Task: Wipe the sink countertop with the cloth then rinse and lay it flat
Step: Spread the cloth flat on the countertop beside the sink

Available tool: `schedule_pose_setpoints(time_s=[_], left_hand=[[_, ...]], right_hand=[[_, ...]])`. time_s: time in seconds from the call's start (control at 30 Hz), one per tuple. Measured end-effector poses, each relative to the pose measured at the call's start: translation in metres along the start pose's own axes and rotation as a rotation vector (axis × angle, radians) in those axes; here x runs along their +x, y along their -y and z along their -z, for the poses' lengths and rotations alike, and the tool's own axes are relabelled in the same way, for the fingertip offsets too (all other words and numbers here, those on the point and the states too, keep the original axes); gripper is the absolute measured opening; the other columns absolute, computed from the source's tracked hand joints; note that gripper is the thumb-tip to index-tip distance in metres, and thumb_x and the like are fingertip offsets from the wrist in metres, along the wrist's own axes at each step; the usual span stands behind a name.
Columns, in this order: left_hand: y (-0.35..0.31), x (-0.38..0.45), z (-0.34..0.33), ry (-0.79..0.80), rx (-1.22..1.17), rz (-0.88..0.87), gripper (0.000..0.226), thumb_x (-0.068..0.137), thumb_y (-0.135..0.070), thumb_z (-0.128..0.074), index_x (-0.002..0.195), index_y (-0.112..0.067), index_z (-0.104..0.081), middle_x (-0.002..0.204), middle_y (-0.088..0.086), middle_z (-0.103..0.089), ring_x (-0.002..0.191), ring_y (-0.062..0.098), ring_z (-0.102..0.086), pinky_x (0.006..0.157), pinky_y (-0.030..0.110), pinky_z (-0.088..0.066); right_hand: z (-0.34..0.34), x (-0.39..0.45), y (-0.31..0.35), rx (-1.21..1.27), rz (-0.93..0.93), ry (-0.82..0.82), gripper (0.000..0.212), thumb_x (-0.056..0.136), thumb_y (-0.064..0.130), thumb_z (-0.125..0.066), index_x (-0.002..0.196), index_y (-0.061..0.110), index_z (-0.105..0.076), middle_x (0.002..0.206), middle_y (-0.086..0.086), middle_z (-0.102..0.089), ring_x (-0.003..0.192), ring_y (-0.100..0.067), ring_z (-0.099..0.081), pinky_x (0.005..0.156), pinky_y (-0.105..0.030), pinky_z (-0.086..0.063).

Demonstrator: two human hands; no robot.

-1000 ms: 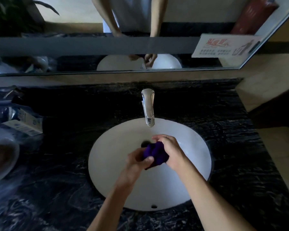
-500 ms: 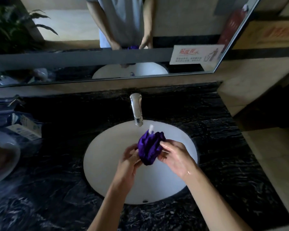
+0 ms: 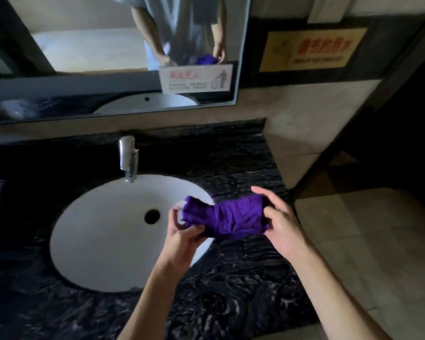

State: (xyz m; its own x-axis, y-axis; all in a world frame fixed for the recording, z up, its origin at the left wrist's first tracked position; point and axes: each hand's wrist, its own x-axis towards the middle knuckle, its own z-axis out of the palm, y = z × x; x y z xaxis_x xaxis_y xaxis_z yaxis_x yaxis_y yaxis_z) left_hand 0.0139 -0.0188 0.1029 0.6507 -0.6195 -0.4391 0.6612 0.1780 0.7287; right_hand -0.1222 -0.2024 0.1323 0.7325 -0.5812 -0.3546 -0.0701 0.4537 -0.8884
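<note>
A crumpled purple cloth [image 3: 227,217] is stretched sideways between both hands, above the right rim of the white oval sink [image 3: 103,236] and the black marble countertop [image 3: 233,285]. My left hand [image 3: 182,235] pinches its left end with thumb and fingers. My right hand [image 3: 279,220] grips its right end, fingers curled behind it. The chrome faucet [image 3: 128,159] stands behind the basin, with no water visible running from it.
A mirror [image 3: 108,45] with a white notice [image 3: 196,78] runs along the back wall. A yellow sign [image 3: 312,49] hangs to its right. The counter ends at the right near a tiled wall and floor [image 3: 378,241]. Dim items sit at the far left edge.
The cloth was a tight wad squeezed under the faucet over the basin. It has since been carried right and pulled out lengthwise between the hands. The view has swung right.
</note>
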Motion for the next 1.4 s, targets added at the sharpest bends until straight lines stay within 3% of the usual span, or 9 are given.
schedule_pose_setpoints(time_s=[0.2,0.3,0.4,0.53,0.67,0.8,0.9,1.07,1.4], left_hand=[[0.049,0.009,-0.041,0.008,0.335,0.102,0.036,0.086,0.019,-0.057,0.098,-0.014,-0.053,0.082,0.007,-0.074,0.072,0.020,-0.073,0.057,0.031,-0.058],[0.070,0.015,-0.043,-0.019,0.601,0.096,0.030,0.081,0.004,-0.074,0.092,-0.016,-0.055,0.082,0.009,-0.070,0.066,0.016,-0.069,0.052,0.024,-0.052],[0.093,0.018,-0.040,-0.097,1.143,-0.058,0.032,0.079,-0.010,-0.079,0.098,-0.020,-0.055,0.082,-0.003,-0.063,0.074,0.021,-0.060,0.058,0.025,-0.043],[0.101,0.017,-0.039,-0.119,1.352,-0.117,0.060,0.080,-0.023,-0.074,0.130,-0.029,-0.042,0.107,0.004,-0.067,0.095,0.031,-0.065,0.069,0.040,-0.052],[0.096,0.020,-0.038,-0.066,1.486,-0.212,0.081,0.076,-0.023,-0.076,0.145,-0.038,-0.036,0.128,0.004,-0.042,0.116,0.031,-0.052,0.088,0.046,-0.052],[0.097,0.027,-0.054,0.097,1.713,-0.424,0.065,0.070,-0.041,-0.070,0.132,-0.033,-0.057,0.137,0.005,-0.044,0.123,0.029,-0.041,0.101,0.046,-0.037],[0.100,0.041,-0.087,0.186,1.758,-0.466,0.055,0.074,-0.056,-0.063,0.117,-0.022,-0.062,0.114,0.000,-0.063,0.109,0.026,-0.055,0.098,0.044,-0.038],[0.081,0.068,-0.096,0.060,1.657,-0.352,0.013,0.082,-0.024,-0.066,0.092,-0.016,-0.065,0.091,0.008,-0.072,0.088,0.037,-0.065,0.074,0.040,-0.047],[0.039,0.119,-0.051,-0.005,1.347,-0.203,0.020,0.089,-0.007,-0.071,0.071,-0.004,-0.062,0.056,-0.002,-0.050,0.054,0.012,-0.042,0.052,0.023,-0.032]], right_hand=[[0.088,0.008,-0.004,-0.125,0.006,0.000,0.031,0.083,-0.010,-0.064,0.097,0.016,-0.071,0.090,-0.004,-0.069,0.079,-0.018,-0.060,0.059,-0.026,-0.050],[0.121,0.021,-0.030,-0.442,0.099,-0.114,0.018,0.083,0.005,-0.076,0.085,0.022,-0.070,0.086,-0.001,-0.068,0.084,-0.019,-0.060,0.072,-0.034,-0.047],[0.136,0.037,-0.065,-0.851,0.250,-0.209,0.036,0.074,-0.004,-0.074,0.081,0.032,-0.069,0.086,0.002,-0.067,0.090,-0.027,-0.065,0.082,-0.045,-0.052],[0.133,0.032,-0.074,-1.087,0.289,-0.141,0.068,0.068,-0.019,-0.063,0.116,0.027,-0.076,0.135,-0.008,-0.048,0.117,-0.025,-0.051,0.106,-0.038,-0.042],[0.143,0.032,-0.064,-1.046,0.349,0.042,0.061,0.066,-0.015,-0.068,0.093,0.038,-0.078,0.147,-0.007,-0.042,0.135,-0.017,-0.040,0.114,-0.036,-0.030],[0.134,0.040,-0.042,-0.687,0.237,0.051,0.017,0.084,0.009,-0.077,0.088,0.025,-0.073,0.112,-0.002,-0.067,0.104,0.011,-0.059,0.099,-0.022,-0.042],[0.122,0.053,-0.026,-0.508,0.149,-0.010,0.017,0.093,0.007,-0.071,0.086,0.022,-0.071,0.085,0.009,-0.070,0.080,0.002,-0.063,0.077,-0.019,-0.047],[0.121,0.077,-0.014,-0.371,0.162,-0.094,0.015,0.093,0.015,-0.071,0.080,0.022,-0.073,0.077,0.012,-0.068,0.077,-0.004,-0.060,0.077,-0.027,-0.045],[0.129,0.128,-0.020,-0.357,0.088,-0.296,0.012,0.092,0.019,-0.074,0.081,0.021,-0.068,0.080,0.001,-0.064,0.078,-0.013,-0.055,0.076,-0.032,-0.042]])
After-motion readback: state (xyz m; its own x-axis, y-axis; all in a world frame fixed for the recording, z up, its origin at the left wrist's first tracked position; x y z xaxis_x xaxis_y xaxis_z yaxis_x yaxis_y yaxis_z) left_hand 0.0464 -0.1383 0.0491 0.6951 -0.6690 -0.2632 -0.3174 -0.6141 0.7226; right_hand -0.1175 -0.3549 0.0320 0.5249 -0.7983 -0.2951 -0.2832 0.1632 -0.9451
